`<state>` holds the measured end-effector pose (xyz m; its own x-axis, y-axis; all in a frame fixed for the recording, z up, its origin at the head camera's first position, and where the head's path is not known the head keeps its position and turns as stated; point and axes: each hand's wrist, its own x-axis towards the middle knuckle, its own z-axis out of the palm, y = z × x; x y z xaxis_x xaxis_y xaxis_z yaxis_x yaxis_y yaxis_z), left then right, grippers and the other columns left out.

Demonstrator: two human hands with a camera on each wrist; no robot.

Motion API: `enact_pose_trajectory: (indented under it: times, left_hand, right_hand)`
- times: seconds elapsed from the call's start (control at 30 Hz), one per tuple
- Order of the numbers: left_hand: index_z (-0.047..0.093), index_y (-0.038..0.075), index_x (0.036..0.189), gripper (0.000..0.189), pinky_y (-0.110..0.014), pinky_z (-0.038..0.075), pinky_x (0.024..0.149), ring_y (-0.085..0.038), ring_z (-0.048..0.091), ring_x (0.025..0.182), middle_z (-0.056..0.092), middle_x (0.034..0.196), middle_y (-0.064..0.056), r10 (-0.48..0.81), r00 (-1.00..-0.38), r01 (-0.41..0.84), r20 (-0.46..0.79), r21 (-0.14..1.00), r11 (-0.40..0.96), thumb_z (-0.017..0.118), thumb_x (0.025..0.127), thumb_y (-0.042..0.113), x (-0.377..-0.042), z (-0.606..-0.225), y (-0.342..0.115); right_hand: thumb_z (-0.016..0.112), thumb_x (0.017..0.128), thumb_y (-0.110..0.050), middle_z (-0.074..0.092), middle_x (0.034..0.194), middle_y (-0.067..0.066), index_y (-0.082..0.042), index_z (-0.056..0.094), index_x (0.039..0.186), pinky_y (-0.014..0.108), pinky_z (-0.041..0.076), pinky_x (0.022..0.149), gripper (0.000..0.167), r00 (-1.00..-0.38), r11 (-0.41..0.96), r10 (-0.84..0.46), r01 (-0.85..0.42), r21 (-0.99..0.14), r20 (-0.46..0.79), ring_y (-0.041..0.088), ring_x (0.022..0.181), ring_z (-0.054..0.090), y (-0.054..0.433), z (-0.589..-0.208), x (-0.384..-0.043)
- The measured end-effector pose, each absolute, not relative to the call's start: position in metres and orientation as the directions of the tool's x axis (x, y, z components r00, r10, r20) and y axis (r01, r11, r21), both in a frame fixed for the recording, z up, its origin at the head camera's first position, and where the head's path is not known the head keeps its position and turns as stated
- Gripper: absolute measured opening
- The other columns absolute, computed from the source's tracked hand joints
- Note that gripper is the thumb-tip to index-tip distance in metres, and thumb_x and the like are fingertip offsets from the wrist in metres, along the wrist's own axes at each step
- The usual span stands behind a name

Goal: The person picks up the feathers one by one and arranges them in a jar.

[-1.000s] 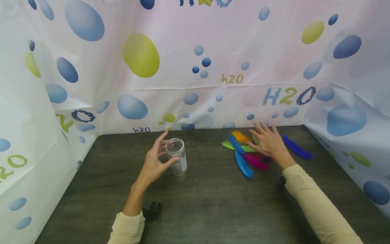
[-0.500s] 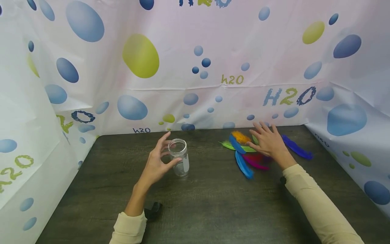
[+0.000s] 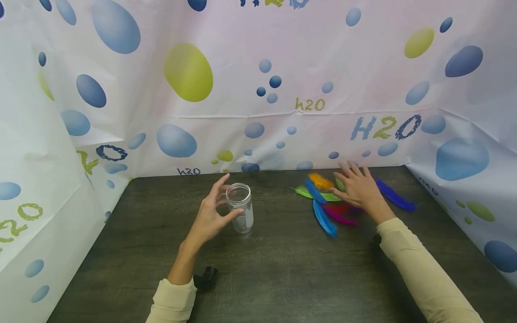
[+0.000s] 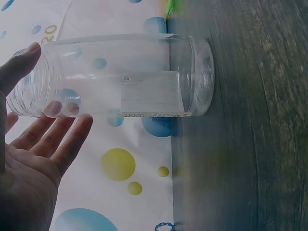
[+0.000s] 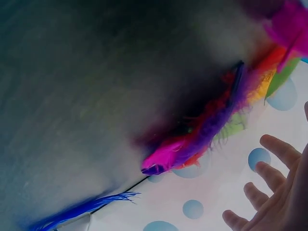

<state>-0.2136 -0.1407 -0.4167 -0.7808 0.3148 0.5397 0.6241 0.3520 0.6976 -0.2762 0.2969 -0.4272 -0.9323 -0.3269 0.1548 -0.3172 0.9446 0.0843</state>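
A clear jar [image 3: 239,208] without a lid stands upright left of the middle of the dark table, a pale label on its side. My left hand [image 3: 210,214] holds it near the neck, thumb on the near side, fingers at the left and behind. Through the jar wall [image 4: 149,91] some fingertips show in the left wrist view. My right hand [image 3: 359,188] hovers palm down with spread fingers over a pile of coloured feathers [image 3: 324,217], holding nothing. Green, orange, blue and magenta feathers show; the hand hides part of the pile. In the right wrist view a purple feather [image 5: 211,127] lies below the fingers.
A separate dark blue feather [image 3: 395,195] lies right of my right hand. A white sheet with dots [image 3: 226,89] hangs behind the table [image 3: 282,273] and along both sides. A black wrist device [image 3: 205,278] sits at my left cuff.
My left hand and the jar have shifted slightly to the right together. The right hand and the feathers stay in place.
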Motion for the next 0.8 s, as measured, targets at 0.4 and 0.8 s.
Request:
enact_pose_trajectory:
  times: [0.4,0.8]
  left_hand:
    - [0.033,0.003,0.158,0.093,-0.050,0.059,0.095,-0.041,0.063,0.121,0.061,0.131,-0.028,0.338,-0.771,0.633,0.539,0.705,0.321,0.086,0.082,-0.001,-0.2128,-0.4164,-0.1370]
    - [0.033,0.001,0.158,0.093,-0.048,0.059,0.095,-0.042,0.063,0.120,0.061,0.132,-0.027,0.336,-0.774,0.628,0.536,0.718,0.301,0.087,0.082,-0.002,-0.2096,-0.4176,-0.1314]
  right_hand:
    - [0.054,0.104,-0.049,0.033,0.163,0.026,-0.001,0.057,0.145,0.073,0.020,0.119,0.063,-0.934,0.945,-0.325,-0.318,0.070,0.148,0.048,0.152,0.022,0.3030,-0.4249,-0.2757]
    - [0.055,0.104,-0.049,0.037,0.161,0.026,-0.001,0.060,0.143,0.073,0.023,0.118,0.062,-0.923,0.939,-0.342,-0.331,0.089,0.176,0.048,0.150,0.027,0.3028,-0.4250,-0.2753]
